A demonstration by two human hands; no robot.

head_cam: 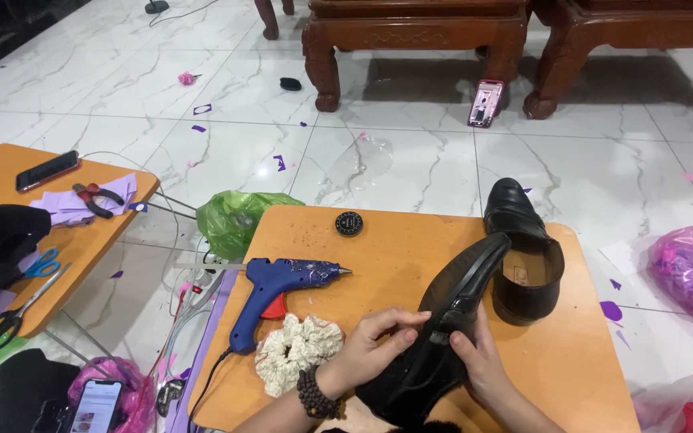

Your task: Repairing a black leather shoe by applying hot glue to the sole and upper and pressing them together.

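at far left a second desk (10, 172) carries a phone (47, 170), pliers (96, 199) on purple cloth and scissors (11, 317). on the main wooden desk (411, 240) lie a blue glue gun (278, 293), a cream scrunchie (297, 353) just below it and a small round black tin (349, 224). the left hand (374, 346), with a bead bracelet on its wrist, and the right hand (479, 361) are both closed around a black shoe (443, 337), held tilted, sole up, near the front edge. another black shoe (523, 252) stands upright just right of it. pink bags (691, 273) lie on the floor at right.
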